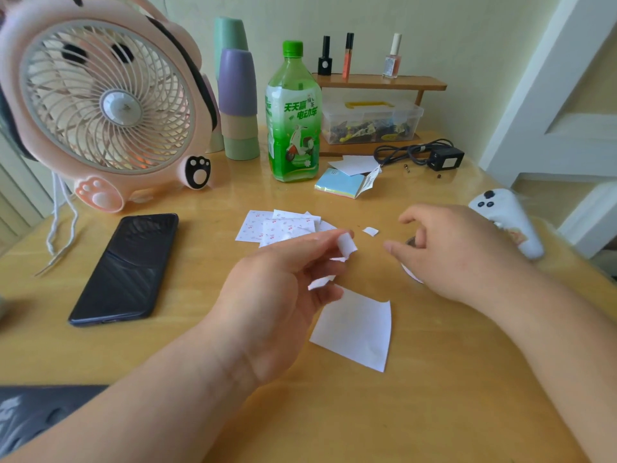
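Just above the white sheet [357, 329], the left hand [283, 289] pinches a paper scrap [345, 245] between thumb and forefinger. It is likely featherlight, limp and tearable, best taken by its edge. Right of the sheet, the right hand [460, 252] curls its fingers, hold unclear.

On the label of the green plastic drink bottle [293, 115] at the back of your wooden surface [434, 412], you can read green 天天赢 above red 电动车, with a small 绿茶 just beside them.
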Demonstrator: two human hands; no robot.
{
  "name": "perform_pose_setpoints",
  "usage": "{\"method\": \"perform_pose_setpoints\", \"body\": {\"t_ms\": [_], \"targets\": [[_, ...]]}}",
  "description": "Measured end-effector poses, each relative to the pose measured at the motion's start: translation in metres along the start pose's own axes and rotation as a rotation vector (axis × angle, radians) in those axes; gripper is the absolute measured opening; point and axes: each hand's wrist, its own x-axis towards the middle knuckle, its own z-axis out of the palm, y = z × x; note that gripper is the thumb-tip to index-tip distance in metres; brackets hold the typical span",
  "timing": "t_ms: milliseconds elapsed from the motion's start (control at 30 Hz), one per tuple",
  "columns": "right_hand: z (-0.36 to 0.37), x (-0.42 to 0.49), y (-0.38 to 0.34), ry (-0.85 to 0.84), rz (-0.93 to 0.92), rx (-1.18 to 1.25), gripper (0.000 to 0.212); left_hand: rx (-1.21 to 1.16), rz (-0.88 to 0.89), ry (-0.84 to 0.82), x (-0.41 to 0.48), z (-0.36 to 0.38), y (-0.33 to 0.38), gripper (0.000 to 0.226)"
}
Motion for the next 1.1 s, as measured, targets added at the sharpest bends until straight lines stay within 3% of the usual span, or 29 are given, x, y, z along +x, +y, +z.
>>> {"method": "perform_pose_setpoints", "body": {"t_ms": [67, 133, 300, 400, 567, 1100], "targets": [[-0.004, -0.009, -0.003, 0.151, -0.026, 0.215, 0.015, -0.049, -0.062, -0.058, 0.0, 0.0, 0.0, 0.036], [-0.009, -0.021, -0.013, 0.197, -0.062, 0.511, 0.018, -0.074, -0.094, -0.097, 0.0, -0.001, 0.0, 0.047], [-0.01, -0.041, -0.038, -0.041, -0.082, 0.86, 0.027, -0.03, -0.101, -0.198, 0.001, -0.006, -0.003, 0.07], [-0.002, -0.038, -0.037, -0.093, -0.015, 0.965, 0.033, 0.05, -0.038, -0.229, 0.003, -0.007, -0.006, 0.082], [0.001, -0.035, -0.037, -0.089, 0.111, 1.162, 0.027, 0.164, 0.058, -0.244, 0.003, -0.005, -0.01, 0.084], [0.005, -0.031, -0.037, -0.193, 0.187, 1.311, 0.014, 0.041, 0.018, -0.239, 0.002, -0.002, -0.008, 0.084]]}}
